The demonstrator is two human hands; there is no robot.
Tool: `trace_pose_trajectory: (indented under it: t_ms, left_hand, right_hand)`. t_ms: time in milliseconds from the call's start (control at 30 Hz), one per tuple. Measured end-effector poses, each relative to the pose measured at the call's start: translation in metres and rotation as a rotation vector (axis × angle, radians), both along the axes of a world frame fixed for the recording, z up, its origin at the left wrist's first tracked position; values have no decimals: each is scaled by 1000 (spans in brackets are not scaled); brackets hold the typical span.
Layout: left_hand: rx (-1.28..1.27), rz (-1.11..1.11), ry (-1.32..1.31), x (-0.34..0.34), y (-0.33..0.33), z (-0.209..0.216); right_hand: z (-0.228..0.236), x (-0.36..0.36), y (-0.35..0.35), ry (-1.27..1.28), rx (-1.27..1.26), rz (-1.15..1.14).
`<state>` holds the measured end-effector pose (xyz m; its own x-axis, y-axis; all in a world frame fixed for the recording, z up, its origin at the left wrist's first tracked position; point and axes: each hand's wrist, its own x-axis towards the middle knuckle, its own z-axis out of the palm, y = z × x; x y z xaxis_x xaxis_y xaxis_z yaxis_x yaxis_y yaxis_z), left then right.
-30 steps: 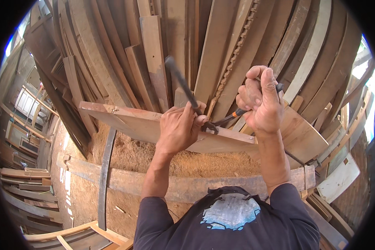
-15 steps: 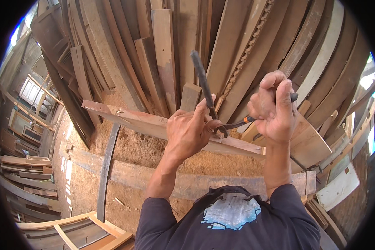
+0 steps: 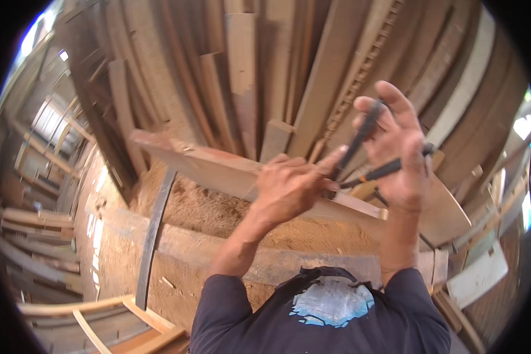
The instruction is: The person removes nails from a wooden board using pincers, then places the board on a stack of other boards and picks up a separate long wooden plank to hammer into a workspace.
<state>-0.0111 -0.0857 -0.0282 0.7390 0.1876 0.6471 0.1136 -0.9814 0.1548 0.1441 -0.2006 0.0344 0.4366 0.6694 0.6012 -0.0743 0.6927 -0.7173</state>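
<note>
A slim, dark bar (image 3: 359, 138) is held at its near end by the curled fingers of the left hand (image 3: 292, 186), over a smooth wooden plank (image 3: 212, 170). By its far end, the fingers of the right hand (image 3: 404, 156) are loosely spread; whether the black-and-orange handle (image 3: 384, 170) is gripped cannot be told. Coarse sawdust (image 3: 197, 206) is heaped below.

Right hand (image 3: 404, 165) blurred, planks (image 3: 330, 76) cropped; shirt (image 3: 360, 339) likewise

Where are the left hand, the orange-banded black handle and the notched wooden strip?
Left hand (image 3: 286, 187): head view, back of the hand.
Orange-banded black handle (image 3: 384, 170): head view, black grip beside the band.
Notched wooden strip (image 3: 361, 69): head view, middle of its notches.
</note>
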Motion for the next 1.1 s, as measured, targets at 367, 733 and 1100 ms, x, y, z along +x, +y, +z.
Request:
trace_pose_trajectory:
  t_ms: [367, 733, 1100]
  left_hand:
    - [-14, 76, -89, -14, -23, -10]
    - [163, 112, -565, -42, 20, -12]
    - [109, 297, -471, -30, 44, -19]
  right_hand:
    - [0, 7, -3, 83, -40, 360]
    - [30, -19, 36, -207, -259, 226]
    - [46, -32, 74, -361, -398, 300]
